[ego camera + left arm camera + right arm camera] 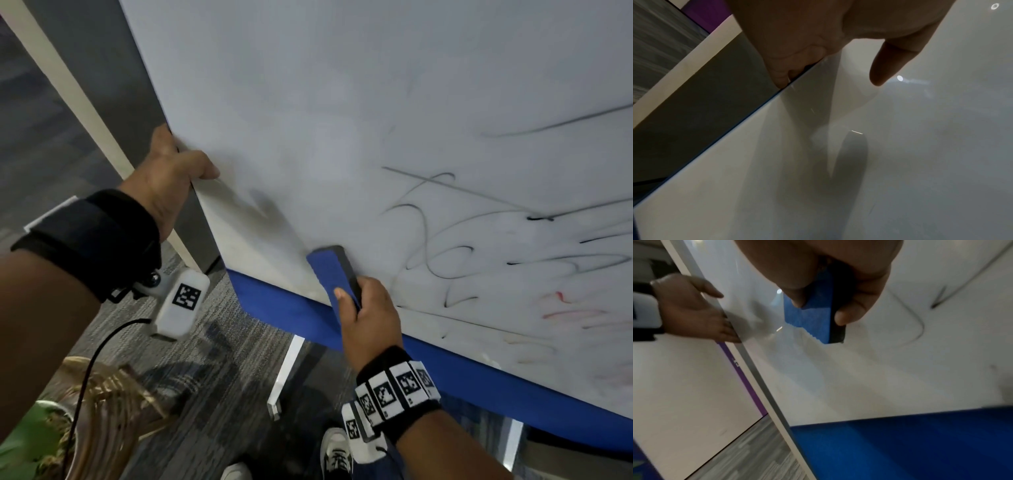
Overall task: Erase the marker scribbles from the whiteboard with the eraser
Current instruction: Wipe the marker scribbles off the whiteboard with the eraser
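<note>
Wrapped tight round the eraser (337, 274), right hand (368, 322) up against the whiteboard (308, 102), thumb on the blue back, fingers along the dark felt side. Eraser low on the board, just above the blue strip (445, 363) at the bottom edge, felt seemingly on the surface, though exact contact hard to confirm from the head view. Over on the board's left edge, left hand (171, 178) clamped on the panel, thumb across the front face, fingers hooked behind. Hands well apart, one bracing, one wiping.

Left portion looking clean, only faint grey haze. Scribbles (479, 246) all to the right of the eraser: dark loops and long strokes, plus fainter red marks (568, 308) lower right. Plenty left, by the look of it.

For a good stroke from here: felt flat, not riding on a corner, firm even pressure, sweeping rightward into the nearest dark loops. Overlapping passes, top to bottom, so no thin lines survive between lanes. Left-hand brace worth holding, since a push on a standing board could rock it. Red marks likely needing a second pass. Care near the blue strip, where the eraser could catch the edge and lift off.
</note>
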A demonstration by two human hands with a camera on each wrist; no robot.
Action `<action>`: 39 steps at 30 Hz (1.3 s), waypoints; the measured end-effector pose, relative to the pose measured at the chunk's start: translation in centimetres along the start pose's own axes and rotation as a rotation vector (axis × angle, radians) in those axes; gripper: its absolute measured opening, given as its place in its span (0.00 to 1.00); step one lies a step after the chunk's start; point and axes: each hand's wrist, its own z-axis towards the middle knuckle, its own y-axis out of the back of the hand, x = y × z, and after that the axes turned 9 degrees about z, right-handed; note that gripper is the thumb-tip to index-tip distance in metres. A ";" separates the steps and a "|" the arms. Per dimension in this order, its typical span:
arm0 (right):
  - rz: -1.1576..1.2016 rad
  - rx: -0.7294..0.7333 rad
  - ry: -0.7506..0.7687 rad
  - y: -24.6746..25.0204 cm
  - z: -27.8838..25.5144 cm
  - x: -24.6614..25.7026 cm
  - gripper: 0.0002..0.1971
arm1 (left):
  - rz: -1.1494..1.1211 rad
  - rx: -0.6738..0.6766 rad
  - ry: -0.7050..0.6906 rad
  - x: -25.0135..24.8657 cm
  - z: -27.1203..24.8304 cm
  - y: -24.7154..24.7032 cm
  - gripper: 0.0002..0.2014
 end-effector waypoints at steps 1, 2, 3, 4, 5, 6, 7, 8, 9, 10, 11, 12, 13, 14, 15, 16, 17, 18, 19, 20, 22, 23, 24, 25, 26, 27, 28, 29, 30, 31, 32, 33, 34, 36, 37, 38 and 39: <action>0.000 -0.007 -0.013 0.3 0.0 -0.5 0.12 | 0.006 0.002 0.001 0.0 0.1 0.1 0.43; -0.008 -0.009 -0.048 0.9 -0.4 -1.5 0.12 | 0.013 0.001 0.002 -0.1 0.1 0.1 0.42; -0.019 -0.006 -0.099 1.5 -1.0 -2.8 0.12 | 0.023 -0.006 -0.002 -0.3 0.2 0.2 0.42; -0.028 -0.001 -0.145 2.1 -1.9 -3.8 0.11 | 0.031 -0.017 -0.017 -0.5 0.0 0.3 0.40; -0.025 -0.002 -0.166 2.6 -2.4 -4.1 0.11 | 0.042 -0.024 -0.036 -0.9 -0.1 0.4 0.37; -0.007 -0.017 -0.150 3.1 -2.5 -3.7 0.10 | 0.056 -0.030 -0.057 -1.5 -0.3 0.4 0.35; 0.021 -0.042 -0.100 3.7 -2.0 -2.4 0.09 | 0.063 -0.042 -0.080 -2.2 -0.5 0.4 0.34; 0.055 -0.082 -0.025 4.3 -1.2 -0.2 0.08 | 0.056 -0.061 -0.104 -3.2 -0.7 0.4 0.33; 0.087 -0.146 0.063 5.3 -0.2 2.6 0.08 | 0.042 -0.083 -0.132 -4.3 -0.9 0.4 0.33; 0.115 -0.219 0.150 6.4 0.9 5.5 0.08 | 0.027 -0.104 -0.162 -5.7 -1.2 0.4 0.31; 0.144 -0.284 0.219 7.4 1.8 7.9 0.09 | 0.020 -0.121 -0.200 -7.3 -1.4 0.4 0.27; 0.171 -0.332 0.264 8.3 2.3 9.6 0.11 | 0.016 -0.119 -0.255 -9.1 -1.7 0.4 0.21; 0.190 -0.354 0.274 9.0 2.4 10.4 0.12 | 0.019 -0.102 -0.311 -11.1 -2.1 0.3 0.14; 0.198 -0.343 0.246 9.4 2.1 10.3 0.11 | 0.030 -0.096 -0.359 -13.1 -2.5 0.5 0.11; 0.200 -0.301 0.188 9.5 1.5 9.3 0.10 | 0.040 -0.099 -0.402 -15.0 -2.8 0.8 0.12; 0.192 -0.231 0.105 9.3 0.7 7.6 0.10 | 0.029 -0.112 -0.438 -16.7 -2.9 1.3 0.17; 0.153 -0.141 0.008 9.0 -0.1 5.9 0.13 | 0.009 -0.133 -0.472 -18.1 -2.9 1.8 0.24; 0.091 -0.054 -0.072 8.7 -0.9 4.4 0.18 | -0.007 -0.148 -0.494 -19.3 -3.0 2.3 0.29; 0.045 -0.011 -0.119 8.5 -1.4 3.7 0.23 | -0.011 -0.161 -0.505 -20.5 -3.1 2.7 0.31; 0.044 -0.026 -0.118 8.5 -1.4 3.8 0.24 | -0.005 -0.166 -0.511 -21.6 -3.3 2.9 0.30; 0.111 -0.130 -0.008 9.6 -0.5 6.9 0.16 | 0.002 -0.160 -0.502 -23.1 -3.7 2.9 0.25; 0.154 -0.193 0.066 10.7 0.1 9.2 0.12 | 0.000 -0.156 -0.488 -23.6 -4.0 2.8 0.21; 0.194 -0.257 0.130 12.0 0.7 11.6 0.10 | 0.004 -0.159 -0.478 -24.1 -4.3 2.7 0.18; 0.227 -0.306 0.184 13.2 1.3 13.4 0.08 | 0.011 -0.166 -0.469 -24.4 -4.5 2.5 0.15; 0.245 -0.328 0.213 14.0 1.7 14.4 0.08 | 0.016 -0.172 -0.459 -24.7 -4.7 2.5 0.14; 0.240 -0.327 0.212 14.4 1.8 14.5 0.08 | 0.026 -0.174 -0.452 -25.1 -5.1 2.4 0.12; 0.215 -0.311 0.179 14.4 1.6 13.4 0.08 | 0.034 -0.175 -0.448 -25.4 -5.4 2.4 0.11; 0.172 -0.275 0.123 14.1 1.1 11.4 0.10 | 0.047 -0.183 -0.444 -25.7 -5.6 2.5 0.11; 0.122 -0.215 0.045 13.7 0.4 9.0 0.11 | 0.054 -0.186 -0.442 -26.0 -5.9 2.5 0.14; 0.082 -0.146 -0.048 13.2 -0.6 6.7 0.10 | 0.056 -0.195 -0.433 -26.2 -6.1 2.6 0.16; 0.066 -0.086 -0.131 12.9 -1.5 5.0 0.10 | 0.061 -0.197 -0.433 -26.3 -6.3 2.5 0.17; 0.073 -0.060 -0.179 12.8 -2.1 4.3 0.09 | 0.064 -0.189 -0.432 -26.4 -6.5 2.4 0.16; 0.092 -0.072 -0.175 13.0 -2.0 4.6 0.10 | 0.067 -0.181 -0.439 -26.5 -6.6 2.3 0.13; 0.129 -0.163 -0.059 14.1 -0.9 7.6 0.10 | 0.070 -0.188 -0.443 -26.5 -7.0 2.1 0.08; 0.142 -0.230 0.015 15.1 -0.2 9.9 0.10 | 0.076 -0.199 -0.442 -26.6 -7.3 2.0 0.09; 0.169 -0.290 0.076 16.2 0.4 12.2 0.11 | 0.080 -0.203 -0.445 -26.6 -7.5 1.9 0.10; 0.210 -0.347 0.125 17.4 1.0 14.3 0.11 | 0.080 -0.210 -0.435 -26.8 -7.7 1.8 0.11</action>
